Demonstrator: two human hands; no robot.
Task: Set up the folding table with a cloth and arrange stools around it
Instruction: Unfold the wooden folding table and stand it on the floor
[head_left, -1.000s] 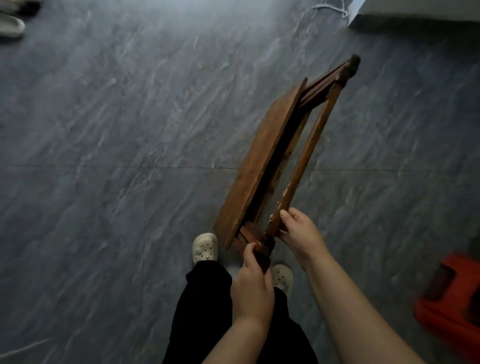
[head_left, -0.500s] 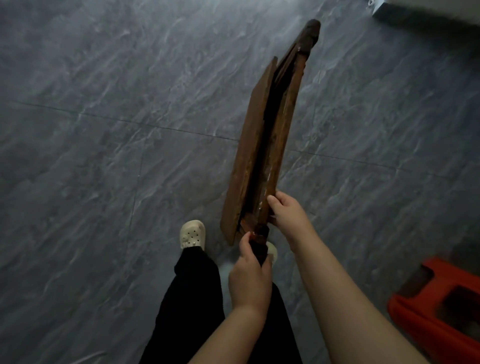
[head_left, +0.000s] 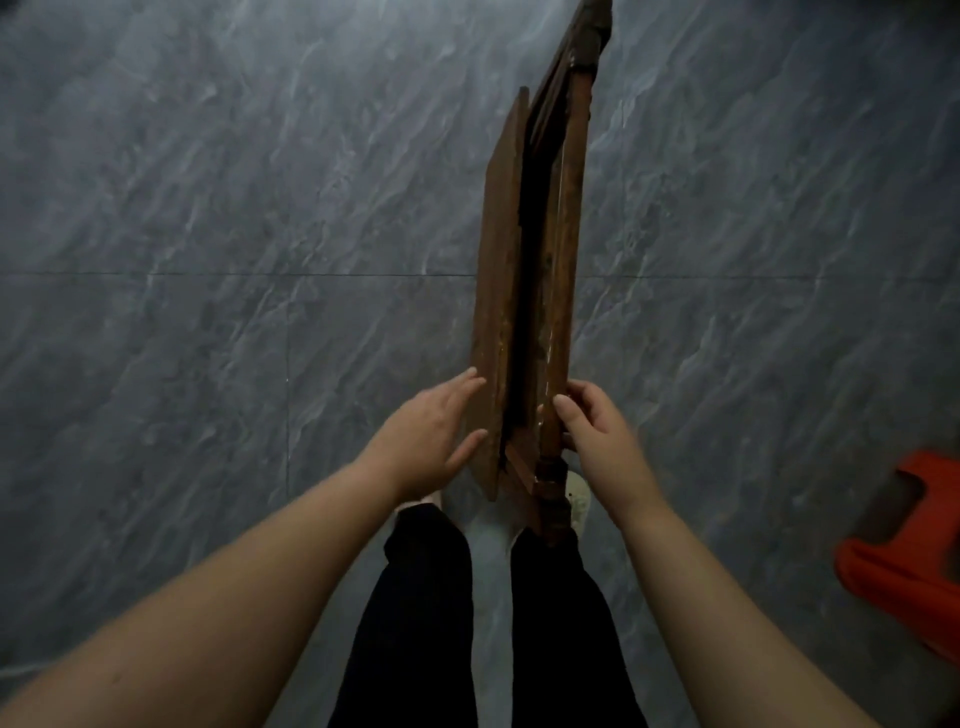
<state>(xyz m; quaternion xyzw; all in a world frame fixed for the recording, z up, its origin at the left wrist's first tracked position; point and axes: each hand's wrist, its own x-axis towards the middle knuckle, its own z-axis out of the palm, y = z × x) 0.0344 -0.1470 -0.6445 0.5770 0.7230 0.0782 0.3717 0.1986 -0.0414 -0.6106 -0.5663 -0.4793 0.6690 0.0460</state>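
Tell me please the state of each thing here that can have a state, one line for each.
folding table: folded flat, turned on edge, legs not opened, no cloth on it.
left hand: open, straight fingers touch the tabletop face.
right hand: fingers curled round the leg frame, gripping it.
red stool: on the floor at the right, untouched, partly outside the picture.

A single head-worn camera looks almost straight down, close above the left hand (head_left: 434, 441) and right hand (head_left: 597, 441) on the table (head_left: 524, 260). Beyond the grip lies floor (head_left: 208, 208), seemingly lens-curved at the edges.
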